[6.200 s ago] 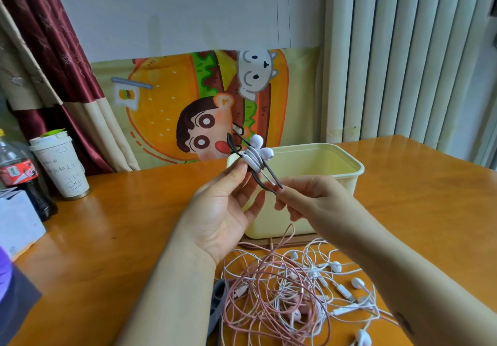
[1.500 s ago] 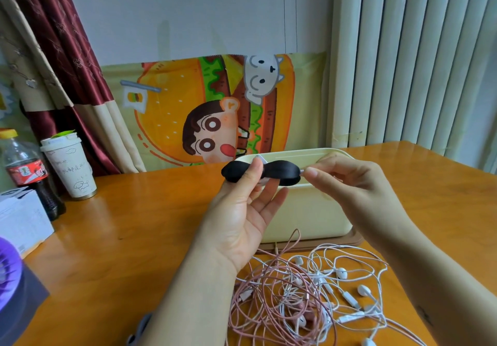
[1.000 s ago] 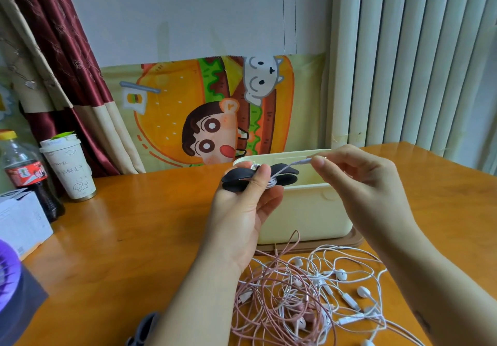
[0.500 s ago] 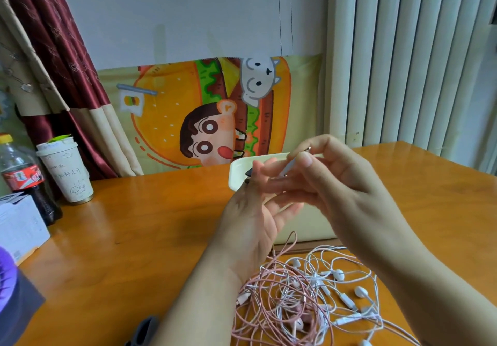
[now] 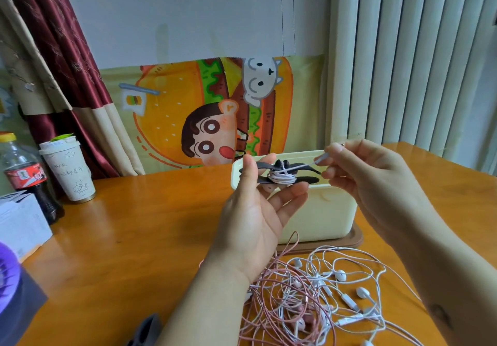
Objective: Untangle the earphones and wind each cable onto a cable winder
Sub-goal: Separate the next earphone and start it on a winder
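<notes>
The right hand [image 5: 371,181], pinching the plug [image 5: 321,158], has pulled clear of the left hand [image 5: 252,211] gripping the winder [image 5: 279,175]; winding probably nearly done.

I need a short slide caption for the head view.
Left hand holds a black cable winder wound with white cable; right hand pinches its plug end.

Both bare forearms rise from the near edge of the surface, and the hands meet in the air above its middle. The left hand [image 5: 255,211] shows its palm, thumb upright and pinching one end of the cable winder [image 5: 279,175] against fingers spread beneath. The right hand [image 5: 376,181] pinches the white cable end [image 5: 320,160] between thumb and forefinger, its other fingers loosely curled below.
</notes>
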The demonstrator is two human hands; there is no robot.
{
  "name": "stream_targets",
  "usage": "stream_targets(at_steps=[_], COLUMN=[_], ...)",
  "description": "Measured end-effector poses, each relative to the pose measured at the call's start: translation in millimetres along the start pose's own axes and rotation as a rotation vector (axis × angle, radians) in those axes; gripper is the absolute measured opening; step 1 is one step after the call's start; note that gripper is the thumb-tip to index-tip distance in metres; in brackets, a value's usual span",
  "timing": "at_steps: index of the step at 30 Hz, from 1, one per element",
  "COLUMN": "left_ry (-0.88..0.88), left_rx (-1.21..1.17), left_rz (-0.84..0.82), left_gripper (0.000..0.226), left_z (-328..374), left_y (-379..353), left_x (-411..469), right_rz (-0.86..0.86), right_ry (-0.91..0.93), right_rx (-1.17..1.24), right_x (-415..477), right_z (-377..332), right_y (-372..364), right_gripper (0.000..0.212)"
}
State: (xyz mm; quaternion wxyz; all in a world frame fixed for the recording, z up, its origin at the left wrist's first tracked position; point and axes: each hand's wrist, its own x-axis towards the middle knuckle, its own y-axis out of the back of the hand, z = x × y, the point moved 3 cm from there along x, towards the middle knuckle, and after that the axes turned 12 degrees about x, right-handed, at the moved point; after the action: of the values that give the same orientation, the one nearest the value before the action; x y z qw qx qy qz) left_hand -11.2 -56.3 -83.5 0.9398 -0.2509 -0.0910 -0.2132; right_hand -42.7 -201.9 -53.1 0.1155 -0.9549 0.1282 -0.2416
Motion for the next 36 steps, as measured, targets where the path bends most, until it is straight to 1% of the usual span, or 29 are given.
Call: stream_targets(at_steps=[3,8,11,14,17,18,20,21,24,26,31,36], left_ry=[-0.024,-0.059,-0.076,-0.111,-0.106,-0.106,-0.114,-0.121,-0.157,-0.166,-0.169,-0.122], left_rx=[0.002,0.057,0.049,0.047,0.107,0.156,0.29,0.358,0.519,0.583,0.566,0.535], left_rz=[0.028,0.059,0.089,0.101,0.077,0.061,0.013,-0.011,-0.044,-0.047,-0.016,-0.084], left_gripper=[0.053,0.042,0.05,0.042,0.027,0.029,0.043,0.043,0.025,0.027,0.031,0.032], left_z=[1.1,2.3,2.8,3.5,2.0,1.2,1.2,1.7,2.5,1.9,3.1,0.6], left_y=[-0.6,-1.5,0.0,2.1,4.4,4.7,3.8,3.0,1.4,2.0,7.6,1.9], left_x=[-0.5,-1.7,-1.8,-0.3,1.0,0.5,-1.5,-3.0,-5.6,-5.8,-3.0,-4.3], right_rz=[0.013,-0.02,-0.051,-0.073,-0.068,-0.054,-0.025,-0.017,-0.015,-0.022,-0.051,-0.094], right_ry=[-0.021,-0.049,-0.05,-0.035,0.029,0.06,0.112,0.129,0.161,0.179,0.253,0.361], right_rx=[-0.069,-0.062,-0.062,-0.062,-0.055,-0.062,-0.078,-0.085,-0.133,-0.181,-0.351,-0.451], right_x=[0.9,-0.3,-1.8,-3.3,-4.9,-5.3,-5.6,-5.9,-6.5,-6.9,-8.7,-15.3], right_z=[3.4,3.0,1.3,-1.8,-6.1,-7.9,-11.2,-13.0,-15.4,-15.5,-19.4,-18.6], right_y=[2.9,0.8,-2.1,-4.4,-6.9,-6.5,-5.5,-5.4,-5.2,-5.5,-5.7,-15.6], right_gripper=[0.015,0.018,0.024,0.029,0.027,0.026,0.024,0.023,0.019,0.013,0.004,0.002])
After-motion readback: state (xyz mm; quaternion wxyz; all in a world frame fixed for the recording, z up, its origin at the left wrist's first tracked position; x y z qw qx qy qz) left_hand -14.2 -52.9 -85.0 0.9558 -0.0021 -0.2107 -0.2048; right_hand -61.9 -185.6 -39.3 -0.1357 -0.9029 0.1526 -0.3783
